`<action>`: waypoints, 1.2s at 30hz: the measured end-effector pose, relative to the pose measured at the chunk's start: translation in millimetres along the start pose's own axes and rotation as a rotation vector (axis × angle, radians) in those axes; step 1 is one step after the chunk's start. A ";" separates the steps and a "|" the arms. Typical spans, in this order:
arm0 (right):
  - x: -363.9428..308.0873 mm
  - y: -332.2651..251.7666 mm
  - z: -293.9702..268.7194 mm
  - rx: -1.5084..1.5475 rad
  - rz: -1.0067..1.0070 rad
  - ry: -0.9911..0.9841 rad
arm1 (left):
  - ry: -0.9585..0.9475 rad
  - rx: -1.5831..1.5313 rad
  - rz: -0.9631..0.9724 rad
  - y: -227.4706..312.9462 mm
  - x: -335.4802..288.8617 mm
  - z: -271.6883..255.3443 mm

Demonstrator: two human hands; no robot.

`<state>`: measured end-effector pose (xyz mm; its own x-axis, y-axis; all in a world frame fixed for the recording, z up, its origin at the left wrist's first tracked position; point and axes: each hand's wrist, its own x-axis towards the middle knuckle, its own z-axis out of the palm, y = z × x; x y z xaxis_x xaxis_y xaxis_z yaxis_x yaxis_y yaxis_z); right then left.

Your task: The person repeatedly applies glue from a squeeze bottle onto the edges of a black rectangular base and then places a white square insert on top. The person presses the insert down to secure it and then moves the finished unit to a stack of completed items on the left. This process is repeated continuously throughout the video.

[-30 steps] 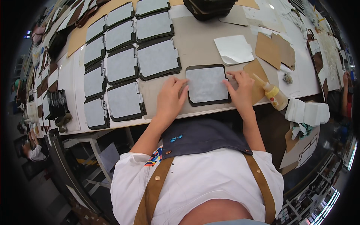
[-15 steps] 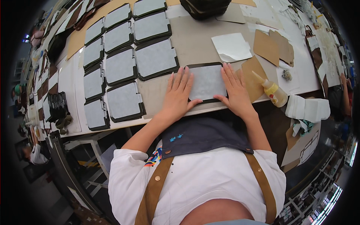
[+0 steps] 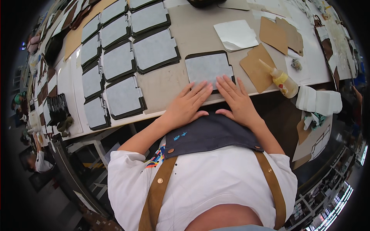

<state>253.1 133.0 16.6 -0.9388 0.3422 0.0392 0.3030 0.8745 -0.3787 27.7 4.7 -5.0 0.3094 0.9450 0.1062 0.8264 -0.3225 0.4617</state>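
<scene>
Bright, even indoor light falls over the broad, pale grey-and-white flat work table (image 3: 158, 82), showing the flat grey square panel with black edges (image 3: 210, 68), the bare left hand (image 3: 189, 103) and the bare right hand (image 3: 236, 101) clearly, with only soft shadows. Long, narrow white strip lights (image 3: 340, 206) glare at lower right, while the space beneath the table is dim. Fisheye distortion bends straight edges toward a black rim, and the small white-sleeved background person (image 3: 42, 163) at far left looks blurred

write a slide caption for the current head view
Left hand and right hand rest on a black-edged grey panel, stacks of similar panels to its left.
</scene>
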 end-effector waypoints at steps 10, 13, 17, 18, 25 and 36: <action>-17.2 11.9 3.7 -0.056 0.044 0.332 | 0.125 0.035 -0.035 -12.2 -33.4 -16.8; 0.7 10.4 7.1 0.008 0.008 0.457 | 0.338 -0.035 -0.103 -14.6 -35.6 -12.9; 20.3 7.4 8.5 -0.048 -0.099 0.414 | 0.498 -0.073 -0.203 -11.1 -29.3 -10.0; 21.3 8.0 8.6 -0.065 -0.117 0.395 | 0.525 -0.069 -0.211 -11.5 -29.3 -10.0; 25.4 13.6 2.5 -0.230 -0.269 0.373 | 0.578 -0.084 -0.220 -11.3 -32.2 -5.6; 30.0 11.8 -0.6 -0.272 -0.305 0.324 | 0.696 -0.424 -0.340 -6.4 -34.7 -6.8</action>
<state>228.6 153.8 13.8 -0.9053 0.1090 0.4106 0.0957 0.9940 -0.0529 8.5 -25.6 -5.7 -0.3924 0.8499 0.3518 0.5348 -0.1004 0.8390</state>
